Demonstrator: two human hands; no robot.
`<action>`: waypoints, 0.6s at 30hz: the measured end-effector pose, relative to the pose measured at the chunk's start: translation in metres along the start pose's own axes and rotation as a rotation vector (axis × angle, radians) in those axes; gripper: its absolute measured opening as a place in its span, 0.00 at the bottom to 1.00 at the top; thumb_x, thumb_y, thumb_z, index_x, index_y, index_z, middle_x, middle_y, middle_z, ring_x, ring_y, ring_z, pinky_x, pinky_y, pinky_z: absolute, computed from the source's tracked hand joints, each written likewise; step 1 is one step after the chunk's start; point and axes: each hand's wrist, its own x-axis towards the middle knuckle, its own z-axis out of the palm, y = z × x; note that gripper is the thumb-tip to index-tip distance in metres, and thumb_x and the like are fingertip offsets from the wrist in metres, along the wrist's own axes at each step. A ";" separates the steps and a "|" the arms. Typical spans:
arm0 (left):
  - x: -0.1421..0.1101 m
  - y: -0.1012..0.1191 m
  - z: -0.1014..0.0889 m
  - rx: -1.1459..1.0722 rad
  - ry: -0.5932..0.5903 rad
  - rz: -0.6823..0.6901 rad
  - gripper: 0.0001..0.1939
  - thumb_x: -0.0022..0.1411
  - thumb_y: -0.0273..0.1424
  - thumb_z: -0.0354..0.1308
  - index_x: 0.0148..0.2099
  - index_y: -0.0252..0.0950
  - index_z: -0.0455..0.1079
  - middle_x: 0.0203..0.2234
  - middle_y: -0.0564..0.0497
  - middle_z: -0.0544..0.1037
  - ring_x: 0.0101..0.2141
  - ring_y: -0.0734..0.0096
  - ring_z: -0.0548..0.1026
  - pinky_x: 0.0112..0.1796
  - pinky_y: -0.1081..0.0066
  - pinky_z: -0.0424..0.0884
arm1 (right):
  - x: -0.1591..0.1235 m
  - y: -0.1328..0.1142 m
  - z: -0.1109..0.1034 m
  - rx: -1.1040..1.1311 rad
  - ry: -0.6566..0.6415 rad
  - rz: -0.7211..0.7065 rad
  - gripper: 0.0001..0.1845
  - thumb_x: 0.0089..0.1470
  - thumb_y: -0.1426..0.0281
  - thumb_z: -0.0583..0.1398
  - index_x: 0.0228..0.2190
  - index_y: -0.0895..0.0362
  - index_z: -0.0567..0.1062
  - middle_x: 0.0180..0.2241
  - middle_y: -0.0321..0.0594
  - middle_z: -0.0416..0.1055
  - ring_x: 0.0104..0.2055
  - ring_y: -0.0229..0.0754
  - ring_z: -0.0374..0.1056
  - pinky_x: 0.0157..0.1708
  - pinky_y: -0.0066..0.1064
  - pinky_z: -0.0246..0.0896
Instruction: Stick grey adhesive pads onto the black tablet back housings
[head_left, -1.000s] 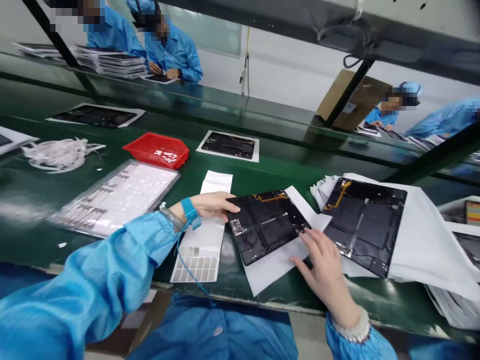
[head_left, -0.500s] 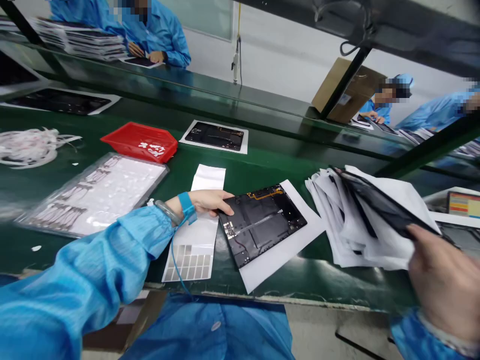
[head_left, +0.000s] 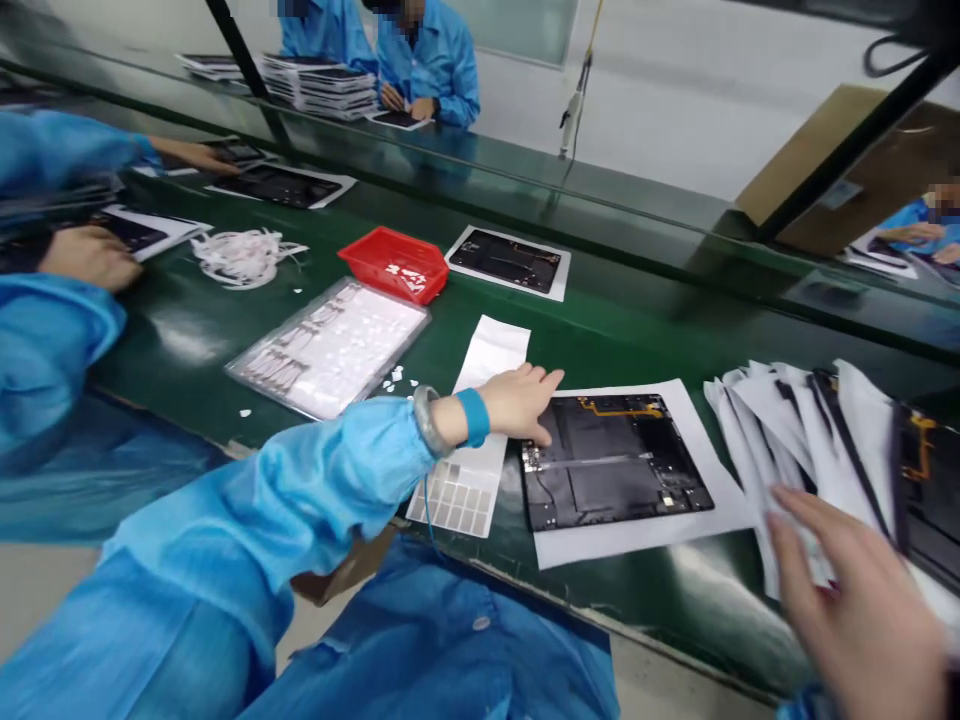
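Note:
A black tablet back panel [head_left: 611,463] with an orange flex cable lies on a white sheet [head_left: 645,535] on the green belt in front of me. My left hand [head_left: 521,402] rests flat on the panel's left edge, fingers stretched out. My right hand [head_left: 862,610] hovers low at the right, fingers spread and blurred, over the near edge of a fanned stack of white sheets and black panels [head_left: 840,450]. It holds nothing that I can see. A white sticker sheet [head_left: 472,440] with grey pads lies under my left wrist.
A red tray [head_left: 394,264] and a clear plastic sheet of parts [head_left: 330,345] lie to the left, with a heap of white strips [head_left: 244,255] beyond. Another panel on paper [head_left: 510,262] sits further back. A co-worker's hand [head_left: 90,257] works at the left; more people sit behind.
My right hand has let go of the lifted panel stack and dropped to its near edge. The view has swung right. The panel in front now lies squarer on its sheet.

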 end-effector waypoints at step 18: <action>-0.139 -0.078 0.042 0.466 0.395 0.014 0.09 0.62 0.37 0.58 0.41 0.37 0.69 0.36 0.50 0.68 0.39 0.65 0.67 0.39 0.69 0.66 | 0.056 -0.202 0.099 0.238 -0.490 -0.650 0.07 0.60 0.69 0.54 0.34 0.56 0.72 0.31 0.41 0.71 0.33 0.43 0.68 0.32 0.34 0.62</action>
